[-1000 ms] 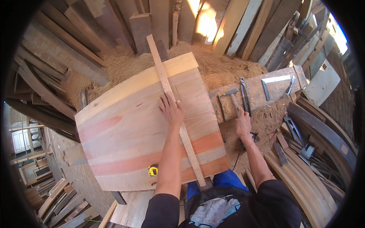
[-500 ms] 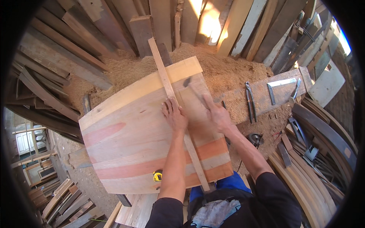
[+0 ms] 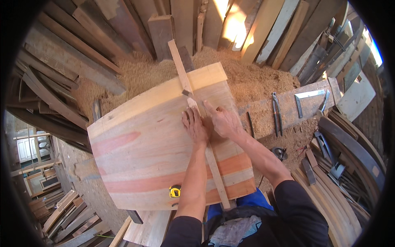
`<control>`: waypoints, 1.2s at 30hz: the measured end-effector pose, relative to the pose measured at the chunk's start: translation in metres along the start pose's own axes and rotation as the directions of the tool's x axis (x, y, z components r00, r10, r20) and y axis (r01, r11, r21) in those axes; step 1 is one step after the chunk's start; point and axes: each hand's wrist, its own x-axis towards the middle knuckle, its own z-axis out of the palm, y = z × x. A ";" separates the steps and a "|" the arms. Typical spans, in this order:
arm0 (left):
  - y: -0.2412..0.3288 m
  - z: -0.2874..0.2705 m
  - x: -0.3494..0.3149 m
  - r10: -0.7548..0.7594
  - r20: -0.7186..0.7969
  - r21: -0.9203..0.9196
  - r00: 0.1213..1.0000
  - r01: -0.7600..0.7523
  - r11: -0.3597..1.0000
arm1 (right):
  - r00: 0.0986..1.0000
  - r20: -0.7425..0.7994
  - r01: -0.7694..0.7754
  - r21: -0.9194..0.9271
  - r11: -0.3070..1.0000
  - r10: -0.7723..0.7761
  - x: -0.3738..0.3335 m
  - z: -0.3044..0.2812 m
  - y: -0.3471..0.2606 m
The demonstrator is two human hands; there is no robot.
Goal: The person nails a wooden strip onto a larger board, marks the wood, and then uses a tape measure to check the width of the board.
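A long narrow wooden strip (image 3: 216, 171) lies across a wide plywood-like panel (image 3: 156, 148) with a curved, pale far edge. Near the strip's far part rests a hammer (image 3: 187, 93), its dark head on the strip and its pale handle running back under my left hand (image 3: 194, 127). The fingers of that hand lie over the handle and strip, partly hiding both. Just to the right, my right hand (image 3: 225, 121) hovers close above or touches the panel, index finger stretched forward, the other fingers bent. Nothing shows in it. Left of my forearm sits a yellow tape measure (image 3: 175, 191).
Right of the panel, a plank (image 3: 263, 111) bears pincers (image 3: 277, 114) and a try square (image 3: 304, 99). A round power tool (image 3: 279, 153) stands below it. Boards (image 3: 160, 37) lean along the far side above sawdust (image 3: 144, 78). Curved timbers (image 3: 325, 197) are piled at right.
The hammer has gone from my right hand to the strip by my left fingers. My right index finger now stretches forward. The whole view has shifted slightly.
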 end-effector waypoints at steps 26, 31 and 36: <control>-0.007 0.002 0.002 0.010 -0.061 -0.174 0.998 -0.020 0.985 | 0.977 -0.042 -0.180 0.341 0.923 0.207 -0.023 0.008 0.004; -0.012 0.010 0.004 0.036 -0.092 -0.095 0.995 -0.045 0.994 | 0.993 -0.041 -0.100 0.173 0.980 0.109 0.020 0.005 -0.005; -0.005 0.006 0.004 0.036 -0.107 -0.076 0.994 -0.045 0.996 | 0.990 -0.097 -0.086 0.131 0.988 0.099 0.031 0.012 0.011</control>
